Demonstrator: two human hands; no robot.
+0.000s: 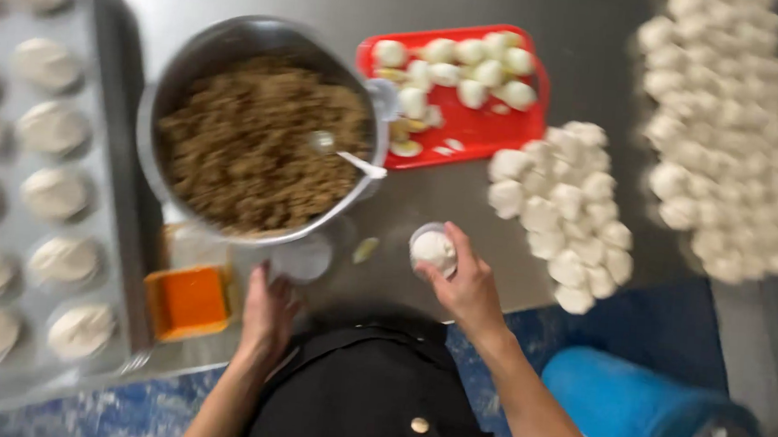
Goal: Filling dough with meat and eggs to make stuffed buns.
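My right hand [468, 288] grips a small clear cup [432, 249] with a white dough ball in it, just above the steel table's front edge. My left hand [265, 315] rests on the table edge with its fingertips at a clear round lid [302, 258], below a big metal pot [190, 59] of brown minced filling. A spoon [343, 154] lies in the filling. To the right of the cup sits a pile of white dough balls [565, 213].
A red tray [495, 130] with peeled eggs stands behind the pot. A longer row of dough balls [724, 132] runs along the right. A grey tray [97, 216] of flattened dough rounds fills the left. An orange container [190, 300] sits near the edge; a blue bucket [622, 404] is below right.
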